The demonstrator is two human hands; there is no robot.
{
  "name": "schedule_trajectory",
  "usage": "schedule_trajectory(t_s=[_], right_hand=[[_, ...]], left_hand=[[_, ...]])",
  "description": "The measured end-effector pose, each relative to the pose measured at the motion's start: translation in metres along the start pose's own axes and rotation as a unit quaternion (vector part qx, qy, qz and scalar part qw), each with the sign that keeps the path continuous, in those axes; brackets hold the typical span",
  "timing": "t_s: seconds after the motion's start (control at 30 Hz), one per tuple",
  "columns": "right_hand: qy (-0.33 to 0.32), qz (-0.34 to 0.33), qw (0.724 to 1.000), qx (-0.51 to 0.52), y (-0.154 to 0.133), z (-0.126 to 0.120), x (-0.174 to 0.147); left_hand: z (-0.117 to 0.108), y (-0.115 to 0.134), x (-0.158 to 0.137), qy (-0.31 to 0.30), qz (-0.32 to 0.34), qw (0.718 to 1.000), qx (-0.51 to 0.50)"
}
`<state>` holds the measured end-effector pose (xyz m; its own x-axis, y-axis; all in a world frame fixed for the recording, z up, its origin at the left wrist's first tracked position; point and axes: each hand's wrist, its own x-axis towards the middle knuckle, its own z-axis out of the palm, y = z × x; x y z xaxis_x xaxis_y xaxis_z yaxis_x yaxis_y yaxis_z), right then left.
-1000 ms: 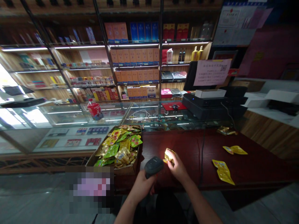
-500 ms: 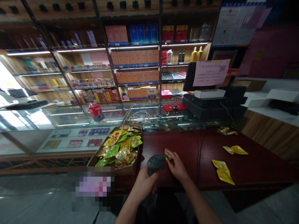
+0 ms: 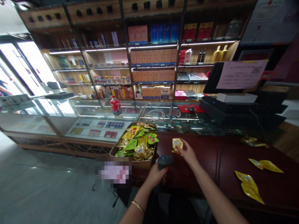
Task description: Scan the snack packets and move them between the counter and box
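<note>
My left hand [image 3: 156, 176] is wrapped round the handle of a dark barcode scanner [image 3: 165, 161], on whose top a small blue light shows. In my right hand [image 3: 188, 153] a small gold snack packet [image 3: 177, 145] is pinched between thumb and fingers, held above the dark red table beyond the scanner. A printed label patch faces me on the packet. Left of both hands stands an open cardboard box [image 3: 145, 165] heaped with green, yellow and gold snack packets [image 3: 132, 143].
Two yellow packets [image 3: 249, 186] and a gold packet [image 3: 254, 142] lie on the dark red table [image 3: 207, 155] at the right. Behind are a glass counter with a red bottle [image 3: 115, 106], a mouse on a red mat [image 3: 190, 108], and a monitor [image 3: 213, 77].
My view has turned left, so the scene sits farther right. My right hand has moved the gold packet forward, away from the scanner, and its label is now visible. The scanner's blue light now shows.
</note>
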<state>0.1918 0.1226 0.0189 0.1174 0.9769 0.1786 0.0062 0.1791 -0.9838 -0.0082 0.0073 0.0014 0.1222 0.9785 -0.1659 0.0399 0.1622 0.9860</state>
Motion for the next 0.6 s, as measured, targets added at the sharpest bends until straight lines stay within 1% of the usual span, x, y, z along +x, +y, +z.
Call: schedule_trajectory(t_s=[0.1,0.13,0.17,0.23,0.27,0.3,0.33,0.37,0.4,0.43,0.47,0.5,0.53,0.57,0.6], right_hand=[[-0.06,-0.06,0.996,0.014,-0.04,0.059,0.018],[-0.078,-0.075,0.994,0.005,-0.051,0.078,0.021],[-0.1,-0.091,0.991,-0.022,-0.06,0.095,0.022],[-0.138,-0.129,0.974,-0.125,-0.071,0.12,0.021],[-0.151,-0.152,0.959,-0.186,-0.072,0.126,0.02],[-0.156,-0.175,0.942,-0.24,-0.071,0.126,0.017],[-0.154,-0.193,0.927,-0.282,-0.067,0.12,0.015],[-0.147,-0.204,0.917,-0.309,-0.061,0.109,0.013],[-0.135,-0.205,0.914,-0.324,-0.053,0.092,0.011],[-0.117,-0.191,0.916,-0.333,-0.044,0.07,0.009],[-0.097,-0.163,0.919,-0.345,-0.033,0.045,0.006],[-0.073,-0.112,0.921,-0.365,-0.022,0.018,0.003],[-0.037,-0.036,0.917,-0.396,-0.012,-0.011,-0.001],[-0.003,0.048,0.901,-0.431,-0.003,-0.039,-0.006],[0.022,0.091,0.889,-0.447,0.005,-0.065,-0.012]], left_hand=[[-0.001,0.0,-0.001,0.001,-0.003,1.0,-0.005],[-0.002,0.0,-0.002,0.003,-0.005,1.0,-0.007],[-0.002,-0.001,-0.002,0.004,-0.006,1.0,-0.007],[-0.002,-0.002,-0.003,0.0,-0.003,1.0,-0.005],[-0.003,-0.003,-0.003,-0.002,-0.001,1.0,-0.006],[-0.003,-0.004,-0.003,-0.005,0.002,1.0,-0.009],[-0.003,-0.004,-0.003,-0.007,0.004,1.0,-0.015],[-0.003,-0.004,-0.004,-0.007,0.005,1.0,-0.021],[-0.003,-0.004,-0.004,-0.008,0.007,1.0,-0.027],[-0.003,-0.003,-0.005,-0.008,0.009,0.999,-0.03],[-0.003,-0.003,-0.005,-0.009,0.011,0.999,-0.031],[-0.003,-0.003,-0.005,-0.01,0.011,0.999,-0.031],[-0.003,-0.002,-0.006,-0.012,0.011,0.999,-0.03],[-0.003,-0.002,-0.006,-0.013,0.01,0.999,-0.028],[-0.003,-0.002,-0.006,-0.013,0.008,1.0,-0.026]])
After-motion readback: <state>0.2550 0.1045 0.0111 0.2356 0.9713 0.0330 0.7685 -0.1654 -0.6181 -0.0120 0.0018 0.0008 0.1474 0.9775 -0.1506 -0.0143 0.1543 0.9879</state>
